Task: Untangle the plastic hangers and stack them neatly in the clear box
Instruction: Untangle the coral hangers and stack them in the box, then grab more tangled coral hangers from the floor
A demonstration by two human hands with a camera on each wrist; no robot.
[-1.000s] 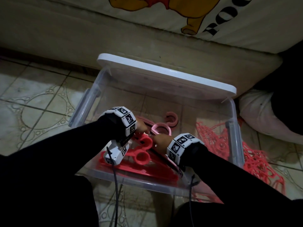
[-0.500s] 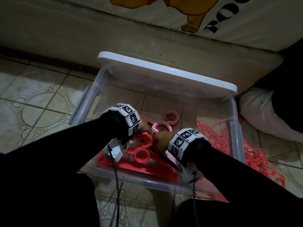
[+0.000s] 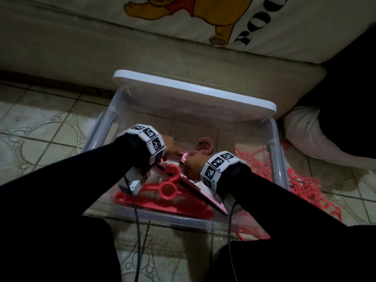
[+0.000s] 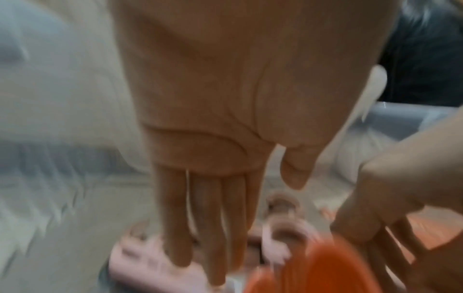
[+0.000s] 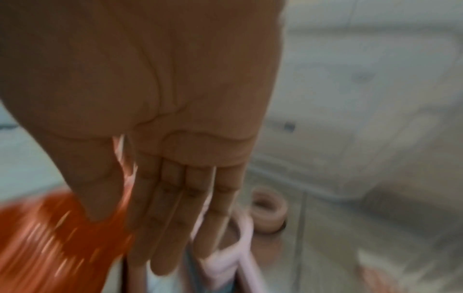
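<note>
The clear box [image 3: 278,159] stands on the tiled floor with both my hands inside it. Red hangers [image 3: 168,188] lie stacked along its near side, and pink hangers [image 3: 203,147] lie behind them with their hooks pointing away. My left hand [image 3: 169,148] reaches down with straight fingers. In the blurred left wrist view its fingertips [image 4: 215,277] touch a pink hanger [image 4: 150,263]. My right hand [image 3: 192,163] is just to its right, with flat fingers [image 5: 170,228] over a pink hanger [image 5: 235,255] beside a red one [image 5: 50,237]. Neither hand grips anything.
The white lid [image 3: 195,92] leans at the box's far edge against a beige mattress side. A tangled pile of red hangers [image 3: 303,180] lies on the floor right of the box. Behind that pile lies a pale bundle [image 3: 317,139].
Both hands have shifted a little toward the far side of the box, over the pink hangers. The stacked red hangers lie as before.
</note>
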